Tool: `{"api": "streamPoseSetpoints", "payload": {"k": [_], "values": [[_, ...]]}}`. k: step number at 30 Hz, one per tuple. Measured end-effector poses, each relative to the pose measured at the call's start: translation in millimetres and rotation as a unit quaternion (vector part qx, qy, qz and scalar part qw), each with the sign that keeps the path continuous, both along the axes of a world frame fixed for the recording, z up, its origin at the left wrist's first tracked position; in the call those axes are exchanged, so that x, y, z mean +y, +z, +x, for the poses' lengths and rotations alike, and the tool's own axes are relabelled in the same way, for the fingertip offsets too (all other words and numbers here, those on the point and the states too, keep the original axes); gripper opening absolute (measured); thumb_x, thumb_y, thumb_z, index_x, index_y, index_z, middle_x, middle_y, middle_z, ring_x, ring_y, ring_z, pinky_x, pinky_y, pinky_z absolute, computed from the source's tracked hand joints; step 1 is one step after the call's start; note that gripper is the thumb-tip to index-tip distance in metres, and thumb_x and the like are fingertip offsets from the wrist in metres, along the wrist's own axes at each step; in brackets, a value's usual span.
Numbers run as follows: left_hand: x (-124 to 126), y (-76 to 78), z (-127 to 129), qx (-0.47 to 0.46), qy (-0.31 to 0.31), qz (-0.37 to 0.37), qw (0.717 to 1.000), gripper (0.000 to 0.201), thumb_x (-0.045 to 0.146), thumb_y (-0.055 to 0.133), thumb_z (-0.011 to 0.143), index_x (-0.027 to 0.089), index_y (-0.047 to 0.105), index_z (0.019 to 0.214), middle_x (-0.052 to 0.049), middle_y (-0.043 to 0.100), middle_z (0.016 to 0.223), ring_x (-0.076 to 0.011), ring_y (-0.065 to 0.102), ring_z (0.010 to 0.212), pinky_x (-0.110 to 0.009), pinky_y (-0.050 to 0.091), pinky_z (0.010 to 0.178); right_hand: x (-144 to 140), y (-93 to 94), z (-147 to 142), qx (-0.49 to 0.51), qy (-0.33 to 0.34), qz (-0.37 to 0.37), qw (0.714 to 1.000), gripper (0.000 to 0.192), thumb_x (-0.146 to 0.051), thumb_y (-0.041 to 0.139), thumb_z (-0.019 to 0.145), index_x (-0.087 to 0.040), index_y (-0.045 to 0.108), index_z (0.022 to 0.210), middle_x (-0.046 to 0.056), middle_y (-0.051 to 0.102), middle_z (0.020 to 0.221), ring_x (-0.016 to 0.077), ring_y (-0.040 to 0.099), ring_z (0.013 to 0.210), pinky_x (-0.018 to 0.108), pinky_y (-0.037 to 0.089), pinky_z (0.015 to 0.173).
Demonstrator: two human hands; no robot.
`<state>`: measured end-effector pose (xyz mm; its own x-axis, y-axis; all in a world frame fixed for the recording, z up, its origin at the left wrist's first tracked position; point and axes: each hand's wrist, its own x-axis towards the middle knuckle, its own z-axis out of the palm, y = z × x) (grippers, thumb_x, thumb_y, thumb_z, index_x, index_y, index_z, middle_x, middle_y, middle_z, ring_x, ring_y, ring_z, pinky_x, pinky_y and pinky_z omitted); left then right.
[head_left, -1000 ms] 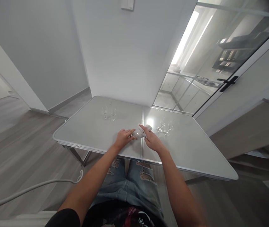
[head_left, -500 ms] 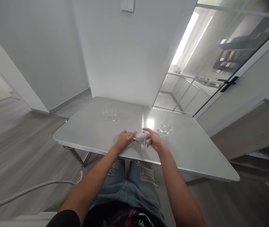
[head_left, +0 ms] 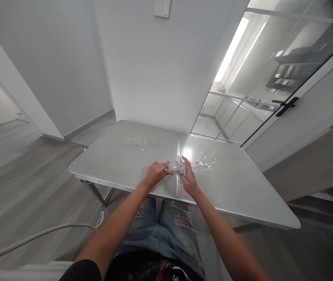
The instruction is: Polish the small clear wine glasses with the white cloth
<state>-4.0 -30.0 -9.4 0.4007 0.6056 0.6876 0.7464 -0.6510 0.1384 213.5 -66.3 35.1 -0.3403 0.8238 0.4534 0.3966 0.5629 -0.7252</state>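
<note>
A: Item one, change since half a second ago?

B: The right hand (head_left: 189, 178) has turned. The cloth (head_left: 179, 165) was bunched under its palm at lower centre of the frame; now it sits higher, at the fingertips, wrapped about the far end of the wine glass (head_left: 172, 167). By my judgement, the wiping has shifted round the glass, with work still in progress.

A: Item two, left hand?

B: The left hand (head_left: 155, 173) sits just left of the table's centre seam, fingers curled narrow, pinching the near end of the glass. Which part of the glass it grips I cannot tell; it is clear and small.

A: Item three, right-hand fingers?

B: Partly extended, index raised, the rest closed on the cloth against the glass.

A: Location of the glass?

B: Centre of the frame, held between both hands just above the table (head_left: 119, 168).

A: Other stock?

B: Two glasses (head_left: 138, 141) upper left of the hands, two stemmed glasses (head_left: 206, 160) to the right, all standing well apart from the hands.
</note>
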Motion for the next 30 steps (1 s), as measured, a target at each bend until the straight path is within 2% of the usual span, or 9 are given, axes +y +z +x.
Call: {"api": "streamPoseSetpoints", "payload": {"k": [4,8,10,13,18,21,23,27,30], "values": [[-0.8,-0.8,0.1,0.010,-0.040,-0.012,0.999,0.055,0.059,0.055,0.092,0.017,0.059,0.128,-0.005,0.072,0.079,-0.0166,0.066,0.072,-0.031,0.035,0.071,6.7,-9.5,30.7,-0.146,0.055,0.080,0.984,0.068,-0.009,0.042,0.084,-0.017,0.026,0.149,0.018,0.052,0.134,0.0301,0.055,0.119,0.050,0.048,0.099],[-1.6,0.2,1.6,0.013,-0.056,-0.031,0.998,0.058,0.063,0.054,0.090,0.018,0.060,0.127,-0.006,0.073,0.082,-0.0163,0.067,0.074,-0.030,0.036,0.070,19.2,-9.8,56.1,-0.339,0.107,0.157,0.921,0.074,-0.006,0.040,0.085,-0.009,0.015,0.154,0.019,0.067,0.112,0.0345,0.059,0.113,0.055,0.051,0.092],[-1.8,1.4,1.8,0.007,-0.062,-0.035,0.997,0.058,0.063,0.054,0.090,0.018,0.061,0.126,-0.006,0.074,0.084,-0.0160,0.068,0.074,-0.030,0.036,0.070,25.1,-7.6,62.4,-0.396,0.128,0.200,0.887,0.076,-0.005,0.037,0.087,-0.006,0.006,0.156,0.020,0.069,0.110,0.0341,0.062,0.109,0.055,0.050,0.092],[-2.0,2.9,1.6,-0.005,-0.066,-0.040,0.997,0.058,0.064,0.054,0.089,0.018,0.061,0.125,-0.006,0.075,0.085,-0.0156,0.068,0.074,-0.029,0.038,0.070,31.0,-4.3,64.1,-0.423,0.147,0.264,0.854,0.077,-0.003,0.035,0.089,-0.004,0.000,0.157,0.026,0.063,0.127,0.0334,0.061,0.119,0.054,0.047,0.097],[-2.3,2.4,1.7,-0.019,-0.063,-0.045,0.997,0.058,0.062,0.056,0.089,0.018,0.061,0.126,-0.005,0.074,0.079,-0.0156,0.068,0.072,-0.030,0.039,0.070,31.7,-2.8,59.2,-0.415,0.139,0.325,0.839,0.076,-0.001,0.034,0.088,-0.008,0.005,0.158,0.026,0.056,0.137,0.0320,0.053,0.131,0.055,0.043,0.103],[-2.2,1.2,1.9,-0.026,-0.080,-0.047,0.995,0.059,0.062,0.058,0.088,0.017,0.061,0.126,-0.004,0.075,0.079,-0.0147,0.068,0.071,-0.029,0.040,0.071,28.9,-2.6,56.1,-0.397,0.157,0.335,0.840,0.076,0.000,0.035,0.087,-0.011,0.009,0.158,0.024,0.059,0.134,0.0314,0.054,0.130,0.057,0.043,0.103],[-1.6,0.2,1.7,-0.029,-0.089,-0.050,0.994,0.060,0.063,0.059,0.087,0.017,0.061,0.126,-0.003,0.075,0.079,-0.0143,0.068,0.071,-0.029,0.040,0.071,26.4,-1.0,53.3,-0.377,0.159,0.319,0.855,0.078,0.000,0.036,0.085,-0.012,0.010,0.158,0.024,0.059,0.134,0.0319,0.055,0.129,0.059,0.044,0.102],[1.3,-2.1,0.4,-0.036,-0.078,-0.050,0.995,0.058,0.061,0.058,0.088,0.017,0.060,0.127,-0.003,0.074,0.080,-0.0142,0.068,0.071,-0.029,0.039,0.071,20.2,6.5,43.4,-0.318,0.127,0.202,0.918,0.081,0.000,0.040,0.080,-0.016,0.020,0.156,0.020,0.056,0.139,0.0327,0.053,0.126,0.058,0.048,0.100],[2.6,-2.3,-0.7,-0.044,-0.043,-0.053,0.997,0.057,0.059,0.059,0.089,0.018,0.061,0.127,-0.004,0.074,0.079,-0.0148,0.068,0.071,-0.030,0.038,0.071,14.7,13.4,33.0,-0.247,0.105,0.100,0.958,0.076,-0.002,0.039,0.080,-0.022,0.030,0.152,0.014,0.054,0.142,0.0300,0.050,0.130,0.055,0.045,0.105]]}}
